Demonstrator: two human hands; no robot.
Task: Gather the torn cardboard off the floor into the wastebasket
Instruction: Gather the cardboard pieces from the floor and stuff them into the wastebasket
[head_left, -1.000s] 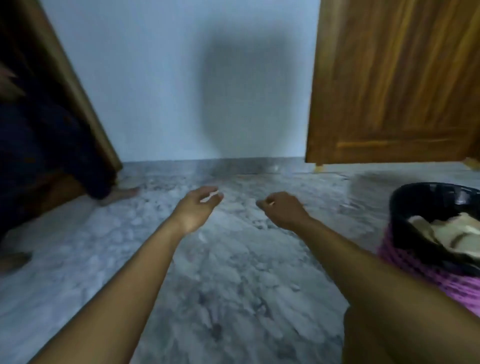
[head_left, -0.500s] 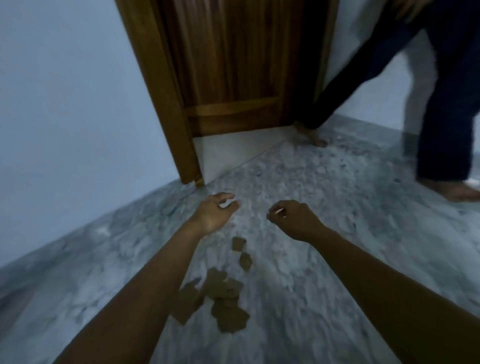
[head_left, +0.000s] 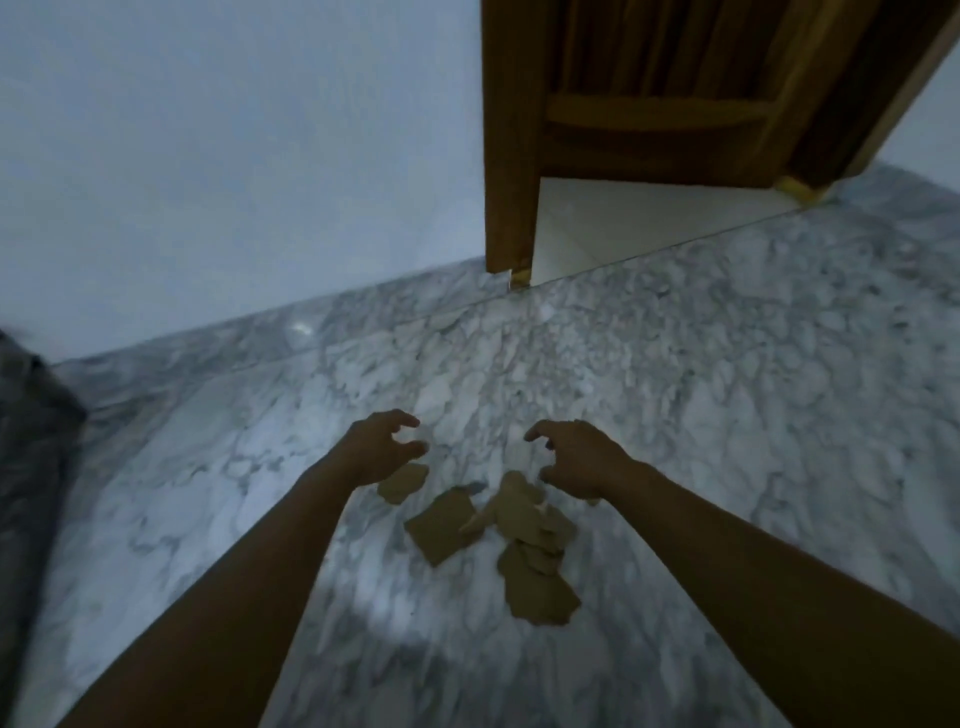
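We see our left hand (head_left: 376, 451) and right hand (head_left: 574, 457), fingers loosely curled and empty, over torn cardboard pieces (head_left: 511, 535) on the marble floor (head_left: 727, 415).

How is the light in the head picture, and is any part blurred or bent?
Head view: dim, bluish light; a brighter patch on the grey-white marble floor left of the torn brown cardboard pieces; the dark shape at the left edge is blurred; the brown wooden door frame slants at right, likely wide-angle distortion.

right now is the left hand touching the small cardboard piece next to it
Cannot tell. The head view shows the left hand overlapping the small cardboard piece, but not its height above it.
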